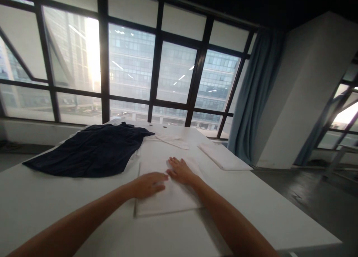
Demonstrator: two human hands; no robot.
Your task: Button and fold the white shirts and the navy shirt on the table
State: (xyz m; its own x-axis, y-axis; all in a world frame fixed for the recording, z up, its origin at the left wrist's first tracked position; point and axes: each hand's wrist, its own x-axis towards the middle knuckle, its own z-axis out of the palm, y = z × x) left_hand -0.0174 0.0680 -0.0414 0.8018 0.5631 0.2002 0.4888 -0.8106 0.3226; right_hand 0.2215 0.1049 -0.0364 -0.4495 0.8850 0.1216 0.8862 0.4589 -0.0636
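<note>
A white garment [159,203] lies flat on the white table [112,231] in front of me, shaped into a rough rectangle. My right hand [180,171] rests palm down on its upper part, fingers spread. My left hand [148,184] is over its left side, fingers stretched toward the right hand and slightly blurred; whether it presses on the cloth I cannot tell. Just beyond, a piece of white cloth [175,141] extends toward the window; I cannot tell whether it belongs to the same garment.
A dark navy garment [92,151] is spread over the table's left side, with white cloth showing under its edges. At the right edge lies a folded white garment [223,156]. Windows [131,63], a blue curtain [254,97] and a pillar [296,89] stand behind the table.
</note>
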